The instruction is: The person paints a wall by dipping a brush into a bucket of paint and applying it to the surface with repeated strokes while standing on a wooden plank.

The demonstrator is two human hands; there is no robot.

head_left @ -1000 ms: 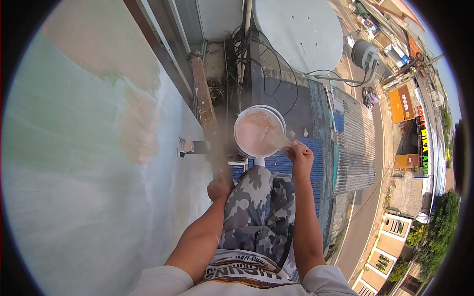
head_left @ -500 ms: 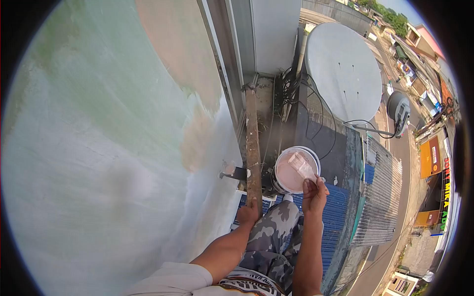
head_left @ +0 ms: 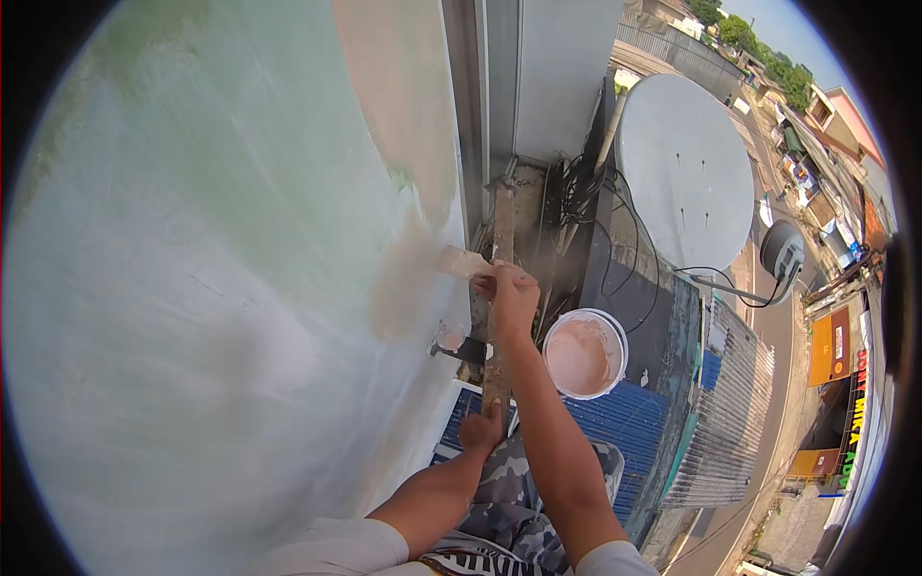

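My right hand [head_left: 509,290] is closed on the handle of a wide, paint-coated brush [head_left: 461,262], whose bristle end is at the wall [head_left: 250,317] beside a beige-pink painted patch [head_left: 408,274]. My left hand [head_left: 482,429] grips the lower end of a worn wooden beam [head_left: 502,226] that runs along the wall. A white bucket [head_left: 585,353] of pale pink paint stands to the right of my right forearm, near my knees.
A large grey satellite dish [head_left: 684,168] stands at the upper right, with loose black cables [head_left: 579,182] beside it. Below lie a blue corrugated roof [head_left: 624,418] and a grey corrugated roof [head_left: 725,413]. A street [head_left: 768,370] runs far below on the right.
My right hand has moved up and left with the brush, from over the bucket to the wall. The left hand keeps its grip on the beam. The view has shifted slightly.
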